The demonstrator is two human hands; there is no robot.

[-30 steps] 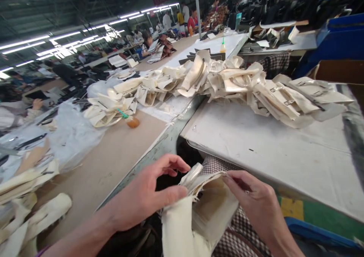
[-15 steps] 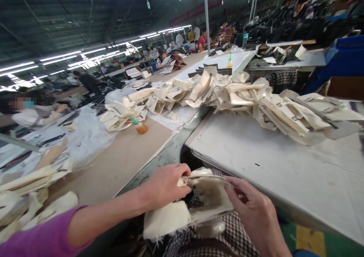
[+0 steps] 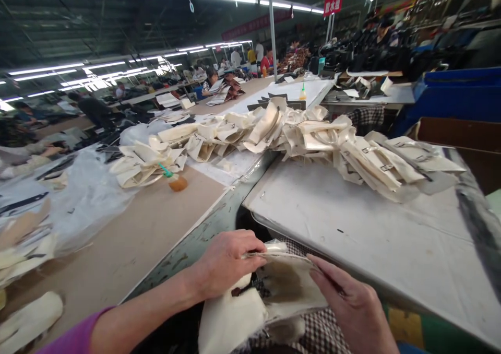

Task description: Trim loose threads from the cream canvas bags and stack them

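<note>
A cream fabric piece (image 3: 274, 291) with frayed edges lies across my lap, over checked cloth. My left hand (image 3: 225, 262) is closed on its left top edge, fingers curled over the rim. On the piece's right side rests my right hand (image 3: 352, 312), its fingers pressed against the edge and gripping it. Both hands sit just below the near edge of the white table (image 3: 352, 228).
A long heap of cream pieces (image 3: 297, 134) runs across the white table and the brown bench (image 3: 136, 239). A small orange glue bottle (image 3: 176, 180) lies on the bench. Clear plastic sheeting (image 3: 86, 192) sits at left. Other workers sit far back.
The piece has been folded down flatter on my lap and my left hand has closed over its top edge. The camera has tilted up from a second ago.
</note>
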